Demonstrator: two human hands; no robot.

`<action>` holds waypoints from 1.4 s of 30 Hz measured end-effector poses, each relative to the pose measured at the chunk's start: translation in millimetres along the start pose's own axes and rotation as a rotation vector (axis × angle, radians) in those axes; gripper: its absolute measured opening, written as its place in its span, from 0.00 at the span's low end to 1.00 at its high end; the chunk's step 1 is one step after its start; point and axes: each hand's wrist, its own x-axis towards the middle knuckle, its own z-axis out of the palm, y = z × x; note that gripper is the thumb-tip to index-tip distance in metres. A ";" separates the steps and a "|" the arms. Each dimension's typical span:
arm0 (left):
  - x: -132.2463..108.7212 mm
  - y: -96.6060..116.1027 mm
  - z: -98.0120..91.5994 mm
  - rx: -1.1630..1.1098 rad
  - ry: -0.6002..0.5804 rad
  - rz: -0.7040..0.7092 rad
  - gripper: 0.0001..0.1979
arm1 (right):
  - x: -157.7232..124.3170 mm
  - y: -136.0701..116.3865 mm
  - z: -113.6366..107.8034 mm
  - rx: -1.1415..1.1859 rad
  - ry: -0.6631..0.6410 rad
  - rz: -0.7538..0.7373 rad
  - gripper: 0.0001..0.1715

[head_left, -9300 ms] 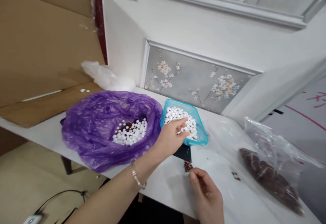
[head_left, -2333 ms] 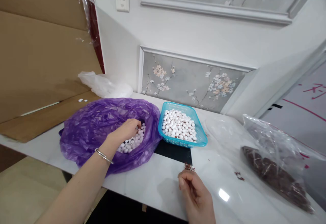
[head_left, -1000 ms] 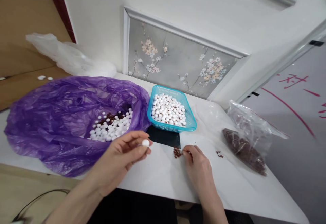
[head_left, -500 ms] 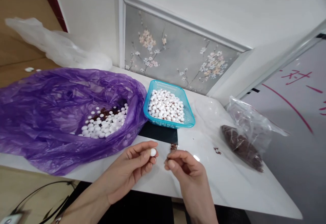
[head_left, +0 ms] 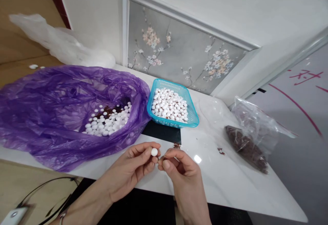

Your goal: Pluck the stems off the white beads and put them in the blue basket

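Between the thumb and fingers of my left hand [head_left: 137,162] is a small white ball [head_left: 154,152]. My right hand [head_left: 180,170] is pinched closed just right of it, its fingertips close to my left fingers; what it holds is too small to make out. Beyond my hands, a blue basket [head_left: 193,117] holds many white balls [head_left: 170,105]. An open purple bag [head_left: 51,115] at the left contains more white balls and brown bits. A little pile of brown bits [head_left: 176,145] lies on the white table behind my right hand.
At the right, a clear bag [head_left: 246,150] of brown material rests on the table [head_left: 230,184], with loose bits [head_left: 220,151] beside it. A black flat piece [head_left: 164,133] lies before the basket. Behind stand a framed flower panel [head_left: 184,40] and white plastic [head_left: 77,52].
My right hand has moved left, closer to the white ball in my left hand. The view has shifted slightly.
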 end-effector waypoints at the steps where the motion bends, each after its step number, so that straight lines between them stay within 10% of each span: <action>1: -0.4 -0.5 -0.8 -0.009 0.008 -0.001 0.09 | 0.4 0.2 -0.4 0.001 -0.003 -0.016 0.03; 18: 0.4 -2.9 1.6 0.157 -0.162 0.098 0.05 | -2.1 -2.7 8.6 -0.069 0.066 -0.012 0.03; 42: 0.8 -6.0 2.3 0.162 0.017 0.217 0.04 | -1.5 -8.8 20.4 -0.239 0.035 -0.107 0.06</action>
